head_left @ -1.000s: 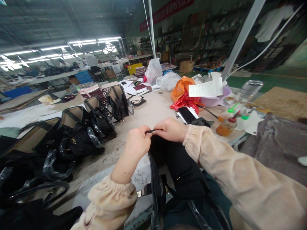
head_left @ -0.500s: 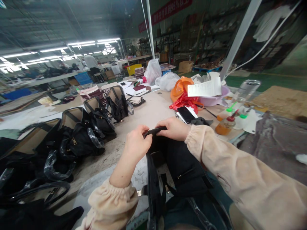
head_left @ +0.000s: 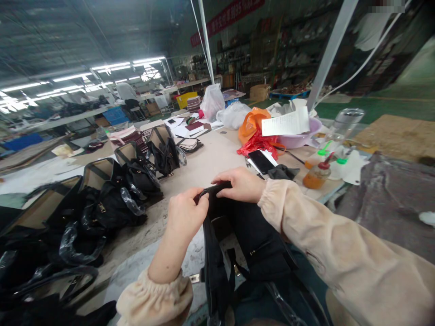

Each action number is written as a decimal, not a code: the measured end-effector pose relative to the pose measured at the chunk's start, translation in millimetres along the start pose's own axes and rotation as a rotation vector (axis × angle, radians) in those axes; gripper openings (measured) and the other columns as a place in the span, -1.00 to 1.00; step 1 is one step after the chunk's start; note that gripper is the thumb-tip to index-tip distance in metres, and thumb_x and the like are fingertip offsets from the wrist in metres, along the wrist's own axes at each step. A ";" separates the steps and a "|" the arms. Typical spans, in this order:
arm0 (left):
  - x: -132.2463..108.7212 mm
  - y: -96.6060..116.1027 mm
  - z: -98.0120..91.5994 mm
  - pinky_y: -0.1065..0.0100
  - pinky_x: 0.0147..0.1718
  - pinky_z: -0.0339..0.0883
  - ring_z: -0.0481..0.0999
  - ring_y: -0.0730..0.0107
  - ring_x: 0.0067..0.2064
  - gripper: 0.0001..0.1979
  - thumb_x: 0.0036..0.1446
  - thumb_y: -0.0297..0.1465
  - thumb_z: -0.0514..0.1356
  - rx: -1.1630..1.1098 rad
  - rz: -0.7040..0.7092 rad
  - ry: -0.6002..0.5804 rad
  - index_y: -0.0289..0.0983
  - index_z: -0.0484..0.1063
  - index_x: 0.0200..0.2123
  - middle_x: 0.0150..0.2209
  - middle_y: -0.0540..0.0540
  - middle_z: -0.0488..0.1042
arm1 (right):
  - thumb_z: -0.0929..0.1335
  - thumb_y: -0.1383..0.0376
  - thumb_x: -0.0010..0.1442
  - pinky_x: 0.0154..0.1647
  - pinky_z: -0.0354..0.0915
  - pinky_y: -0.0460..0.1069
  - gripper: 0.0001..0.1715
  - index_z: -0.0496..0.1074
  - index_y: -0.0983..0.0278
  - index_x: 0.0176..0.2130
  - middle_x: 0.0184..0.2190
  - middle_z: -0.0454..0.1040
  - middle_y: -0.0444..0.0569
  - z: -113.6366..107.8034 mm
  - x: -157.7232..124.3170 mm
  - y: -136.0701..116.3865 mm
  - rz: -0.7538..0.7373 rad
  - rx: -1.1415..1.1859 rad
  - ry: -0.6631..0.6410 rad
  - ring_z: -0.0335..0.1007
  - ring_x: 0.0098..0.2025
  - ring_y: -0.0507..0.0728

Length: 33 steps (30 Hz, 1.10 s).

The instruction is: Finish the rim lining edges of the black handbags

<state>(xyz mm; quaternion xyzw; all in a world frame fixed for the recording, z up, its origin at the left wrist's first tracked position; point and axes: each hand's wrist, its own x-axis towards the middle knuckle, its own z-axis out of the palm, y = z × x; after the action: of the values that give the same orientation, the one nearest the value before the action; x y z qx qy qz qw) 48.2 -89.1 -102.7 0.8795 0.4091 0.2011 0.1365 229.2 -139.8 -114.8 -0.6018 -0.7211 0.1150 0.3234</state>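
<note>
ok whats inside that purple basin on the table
A handwritten paper sheet lies across the top of the purple basin, with crumpled white paper sticking up behind it. Anything lower in the bowl is covered by the sheet and the basin's wall.

- Closed on the near end of a black strap (head_left: 213, 188): left hand (head_left: 185, 213), thumb and fingers pinching.
- Pressed onto the same strap just beyond it: fingers of the right hand (head_left: 239, 183); both arms in cream sleeves with gathered cuffs.
- Below both hands, a black bag (head_left: 261, 235), hanging off the near edge of the table (head_left: 210, 158).
- Left on the table, a row of open black handbags (head_left: 136, 174), some handles wrapped in plastic.
- Just beyond the right hand, a dark phone (head_left: 261, 160), then a red plastic bag (head_left: 258, 144) and an orange plastic bag (head_left: 253, 124).
- Further right, a pink basin (head_left: 301, 139) with a written paper sheet (head_left: 285, 124) across it, and a squeeze bottle (head_left: 314, 176) of orange liquid.
</note>
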 end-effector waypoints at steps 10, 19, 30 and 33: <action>15.9 -6.0 -7.4 0.34 -0.42 0.19 0.51 0.22 -0.36 -0.75 0.10 -0.21 0.08 0.317 0.107 -0.019 -0.16 0.52 -0.32 -0.41 -0.10 0.57 | 0.38 0.47 -0.07 -0.04 0.28 -0.01 -0.24 0.21 0.30 0.14 -0.13 0.46 0.00 2.5 -2.0 4.4 0.102 0.515 -0.017 0.40 -0.13 0.06; 20.5 -5.8 -7.5 0.40 -0.43 0.17 0.46 0.34 -0.42 -0.73 0.15 -0.29 0.02 0.307 0.135 -0.046 -0.23 0.48 -0.41 -0.50 -0.08 0.51 | 0.37 0.23 0.08 0.02 0.24 0.07 -0.42 0.27 0.27 0.10 -0.01 0.39 0.08 19.0 -38.0 30.6 0.297 0.980 0.182 0.32 0.00 0.12; 19.4 -16.4 -7.9 0.43 -0.45 0.21 0.47 0.38 -0.44 -0.72 0.18 -0.30 0.00 0.193 0.184 -0.051 -0.26 0.48 -0.34 -0.48 -0.05 0.52 | 0.32 0.30 0.06 0.14 0.10 0.09 -0.58 0.45 0.29 -0.05 -0.06 0.46 -0.01 33.9 -19.9 29.5 0.087 1.029 0.201 0.31 0.02 0.15; 16.0 -18.5 -13.5 0.42 -0.32 0.31 0.52 0.36 -0.31 -0.73 0.17 -0.29 0.04 0.084 0.203 -0.011 -0.24 0.48 -0.21 -0.31 -0.06 0.56 | 0.31 0.31 0.06 0.16 0.08 0.09 -0.59 0.46 0.29 -0.07 -0.03 0.45 -0.02 34.5 -18.9 29.1 0.105 1.034 0.212 0.29 0.05 0.16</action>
<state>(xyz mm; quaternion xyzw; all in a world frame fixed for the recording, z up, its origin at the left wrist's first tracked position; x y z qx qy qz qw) 39.0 -64.1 -94.4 0.9225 0.3251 0.1916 0.0807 232.7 -142.7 -163.5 -0.4074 -0.5023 0.4102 0.6430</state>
